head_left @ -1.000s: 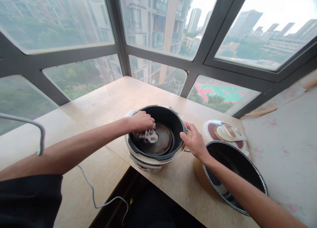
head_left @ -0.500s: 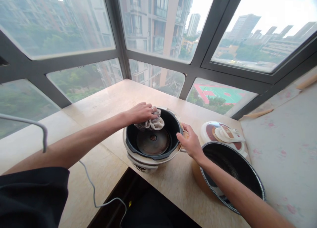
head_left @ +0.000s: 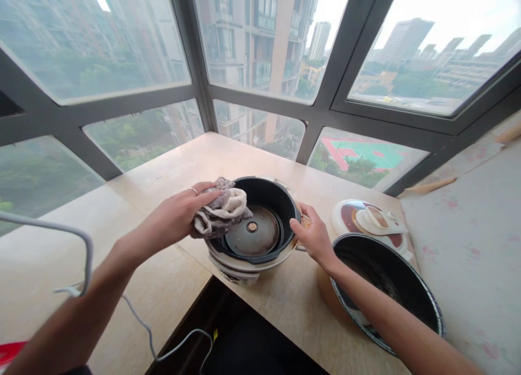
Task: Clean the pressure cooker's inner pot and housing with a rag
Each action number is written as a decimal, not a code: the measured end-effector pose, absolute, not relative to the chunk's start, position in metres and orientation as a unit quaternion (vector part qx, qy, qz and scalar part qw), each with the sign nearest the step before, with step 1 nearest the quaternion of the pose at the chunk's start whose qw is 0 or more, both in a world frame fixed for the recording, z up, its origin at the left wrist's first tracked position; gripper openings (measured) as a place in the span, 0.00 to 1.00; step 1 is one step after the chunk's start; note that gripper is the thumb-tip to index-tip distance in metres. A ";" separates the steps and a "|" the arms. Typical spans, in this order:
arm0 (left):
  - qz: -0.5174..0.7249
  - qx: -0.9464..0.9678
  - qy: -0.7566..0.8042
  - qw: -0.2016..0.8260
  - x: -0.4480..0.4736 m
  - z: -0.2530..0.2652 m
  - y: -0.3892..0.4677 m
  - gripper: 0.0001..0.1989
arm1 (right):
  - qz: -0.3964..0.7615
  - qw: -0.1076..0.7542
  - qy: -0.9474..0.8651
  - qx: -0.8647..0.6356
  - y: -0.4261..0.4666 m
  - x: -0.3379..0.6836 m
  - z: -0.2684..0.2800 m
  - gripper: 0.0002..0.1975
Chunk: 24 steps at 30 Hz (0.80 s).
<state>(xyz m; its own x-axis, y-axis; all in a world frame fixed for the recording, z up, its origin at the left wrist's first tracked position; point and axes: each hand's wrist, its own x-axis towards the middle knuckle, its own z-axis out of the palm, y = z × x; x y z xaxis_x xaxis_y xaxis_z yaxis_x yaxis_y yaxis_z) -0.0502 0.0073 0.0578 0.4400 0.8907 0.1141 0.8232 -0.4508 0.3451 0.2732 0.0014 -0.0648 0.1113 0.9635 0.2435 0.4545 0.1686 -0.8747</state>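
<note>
My left hand (head_left: 181, 212) is closed on a crumpled grey and white cloth (head_left: 226, 209), held over the left rim of an electric pressure cooker base (head_left: 244, 265). Inside the cooker is a black well with a round metal heating plate (head_left: 260, 239) at the bottom, a small button in its centre. My right hand (head_left: 311, 231) grips the cooker's right side handle, thumb on the rim. Under my right forearm stands the black inner pot (head_left: 366, 272), removed from the cooker. The white and brown lid (head_left: 368, 216) lies behind that pot.
The pale stone counter (head_left: 163, 255) meets window frames at the back and a floral wall (head_left: 468, 255) on the right. A grey cable (head_left: 152, 331) hangs by the counter's dark front gap, and another grey cord loops at the left. Something red shows at the lower left edge.
My left hand has drawn the cloth left and toward me, from the well's back inner wall to the left rim. The right hand keeps its hold on the handle.
</note>
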 end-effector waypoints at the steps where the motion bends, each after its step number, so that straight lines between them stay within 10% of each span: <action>1: 0.173 0.828 0.522 0.111 -0.055 0.054 0.001 0.23 | 0.275 0.464 -0.607 -0.584 0.001 0.273 -0.065 0.26; 10: 0.280 0.683 0.673 -0.044 -0.096 0.032 0.010 0.20 | 0.270 0.469 -0.605 -0.585 0.002 0.275 -0.071 0.26; 24: 0.190 0.723 0.658 0.089 -0.073 0.004 0.077 0.16 | 0.265 0.473 -0.596 -0.592 0.004 0.276 -0.076 0.28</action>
